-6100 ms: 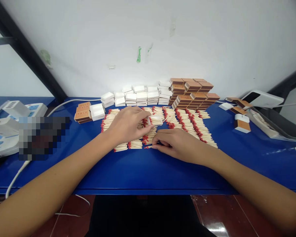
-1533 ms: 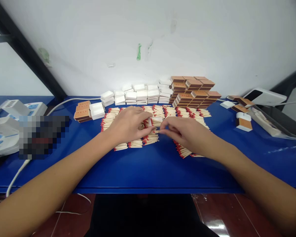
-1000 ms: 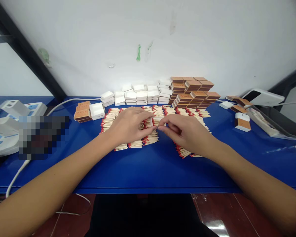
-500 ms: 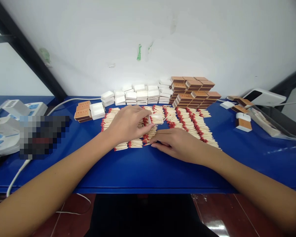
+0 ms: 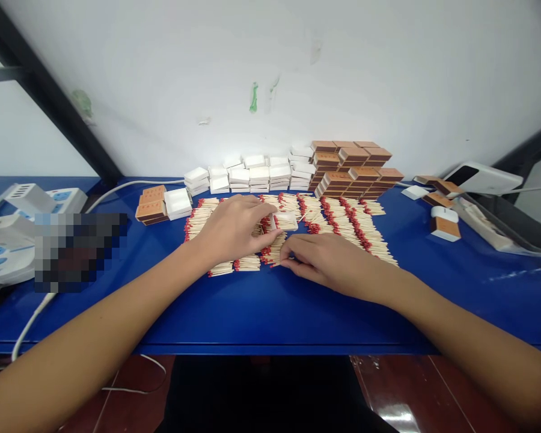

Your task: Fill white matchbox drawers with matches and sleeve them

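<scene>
My left hand (image 5: 232, 229) is closed round a small white matchbox tray (image 5: 285, 221), held just above the rows of red-tipped matches (image 5: 351, 224) spread over the blue table (image 5: 270, 307). Just below the tray, my right hand (image 5: 325, 260) rests low on the table with its fingertips pinched on matches at the near edge of the pile. What exactly sits between those fingertips is too small to see clearly.
White trays (image 5: 252, 175) and brown matchbox sleeves (image 5: 354, 168) are stacked along the wall. A few more boxes (image 5: 162, 203) lie at the left, others (image 5: 442, 224) at the right. Power strips (image 5: 31, 204) with a cable sit far left, a white device (image 5: 482, 177) far right.
My right hand has come down from the tray, where it was pinching at its opening, to the matches on the table. The left hand has kept the tray almost still.
</scene>
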Demonstrator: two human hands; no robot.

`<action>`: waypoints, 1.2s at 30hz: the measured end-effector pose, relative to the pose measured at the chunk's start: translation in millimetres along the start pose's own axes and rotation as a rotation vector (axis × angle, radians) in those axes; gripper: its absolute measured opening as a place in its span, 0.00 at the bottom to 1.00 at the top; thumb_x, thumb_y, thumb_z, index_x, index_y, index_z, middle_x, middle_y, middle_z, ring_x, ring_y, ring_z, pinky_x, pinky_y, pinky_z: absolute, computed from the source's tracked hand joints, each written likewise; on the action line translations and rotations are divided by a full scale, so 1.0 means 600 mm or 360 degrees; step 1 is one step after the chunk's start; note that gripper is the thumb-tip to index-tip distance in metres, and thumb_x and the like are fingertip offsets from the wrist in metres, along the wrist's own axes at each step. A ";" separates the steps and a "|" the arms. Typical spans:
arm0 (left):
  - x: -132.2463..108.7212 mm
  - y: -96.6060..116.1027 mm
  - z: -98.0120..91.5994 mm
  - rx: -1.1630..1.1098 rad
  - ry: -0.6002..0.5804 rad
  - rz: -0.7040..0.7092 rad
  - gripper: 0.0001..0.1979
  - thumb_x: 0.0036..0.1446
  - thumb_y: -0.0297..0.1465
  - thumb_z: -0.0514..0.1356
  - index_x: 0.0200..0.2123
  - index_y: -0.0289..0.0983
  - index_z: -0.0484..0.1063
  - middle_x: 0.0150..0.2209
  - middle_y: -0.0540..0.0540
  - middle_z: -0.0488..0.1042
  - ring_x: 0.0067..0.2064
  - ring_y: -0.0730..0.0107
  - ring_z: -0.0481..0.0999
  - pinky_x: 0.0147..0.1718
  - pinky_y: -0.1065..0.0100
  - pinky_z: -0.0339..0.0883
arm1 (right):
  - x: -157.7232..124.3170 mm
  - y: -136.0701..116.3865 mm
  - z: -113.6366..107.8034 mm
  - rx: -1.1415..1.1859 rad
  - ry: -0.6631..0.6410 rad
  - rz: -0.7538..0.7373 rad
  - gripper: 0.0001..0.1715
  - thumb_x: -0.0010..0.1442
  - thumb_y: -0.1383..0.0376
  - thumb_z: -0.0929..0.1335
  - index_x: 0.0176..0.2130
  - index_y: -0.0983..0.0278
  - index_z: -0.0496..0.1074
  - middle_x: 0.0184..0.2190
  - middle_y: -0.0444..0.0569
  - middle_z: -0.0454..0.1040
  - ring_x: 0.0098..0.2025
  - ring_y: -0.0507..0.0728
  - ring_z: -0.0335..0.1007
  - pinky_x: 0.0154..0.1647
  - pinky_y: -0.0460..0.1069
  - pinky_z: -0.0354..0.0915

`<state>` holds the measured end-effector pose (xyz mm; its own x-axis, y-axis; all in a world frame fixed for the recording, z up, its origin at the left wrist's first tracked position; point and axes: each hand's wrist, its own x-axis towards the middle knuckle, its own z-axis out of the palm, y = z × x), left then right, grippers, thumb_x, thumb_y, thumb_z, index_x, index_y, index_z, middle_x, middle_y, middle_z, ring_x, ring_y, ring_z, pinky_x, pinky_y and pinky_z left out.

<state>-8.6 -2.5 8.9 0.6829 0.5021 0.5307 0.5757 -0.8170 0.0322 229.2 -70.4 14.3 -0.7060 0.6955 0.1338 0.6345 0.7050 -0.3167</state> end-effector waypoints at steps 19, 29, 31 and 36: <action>0.000 0.020 0.004 -0.0206 0.0048 0.0121 0.16 0.70 0.43 0.62 0.46 0.37 0.79 0.37 0.45 0.83 0.39 0.61 0.82 0.38 0.62 0.71 | -0.001 0.036 -0.014 -0.0393 0.0534 0.0192 0.09 0.75 0.61 0.63 0.44 0.61 0.71 0.29 0.46 0.73 0.28 0.56 0.67 0.31 0.50 0.56; 0.001 0.021 0.004 -0.0180 -0.0003 0.0150 0.16 0.71 0.42 0.60 0.46 0.36 0.80 0.35 0.45 0.82 0.39 0.60 0.82 0.39 0.61 0.71 | 0.000 0.028 -0.016 -0.0362 0.0520 0.0163 0.10 0.75 0.61 0.64 0.47 0.62 0.74 0.29 0.45 0.74 0.28 0.55 0.67 0.30 0.50 0.55; 0.002 0.019 0.002 -0.0167 -0.0001 0.0118 0.15 0.71 0.42 0.61 0.46 0.36 0.80 0.34 0.45 0.82 0.39 0.59 0.82 0.40 0.61 0.72 | 0.000 0.024 -0.017 -0.0310 0.0577 0.0158 0.10 0.75 0.61 0.64 0.46 0.62 0.73 0.29 0.45 0.74 0.27 0.54 0.67 0.29 0.50 0.55; 0.002 0.006 0.002 -0.0012 0.0101 -0.0022 0.14 0.67 0.40 0.64 0.47 0.36 0.80 0.40 0.41 0.84 0.43 0.54 0.84 0.41 0.58 0.74 | -0.001 0.007 -0.012 -0.0079 0.0426 -0.0067 0.08 0.73 0.64 0.66 0.44 0.61 0.75 0.34 0.46 0.79 0.30 0.53 0.71 0.32 0.49 0.59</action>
<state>-5.3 -4.3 8.5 0.6446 0.4946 0.5830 0.5816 -0.8122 0.0461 234.5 -66.8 19.4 -0.6279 0.6726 0.3916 0.6256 0.7355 -0.2601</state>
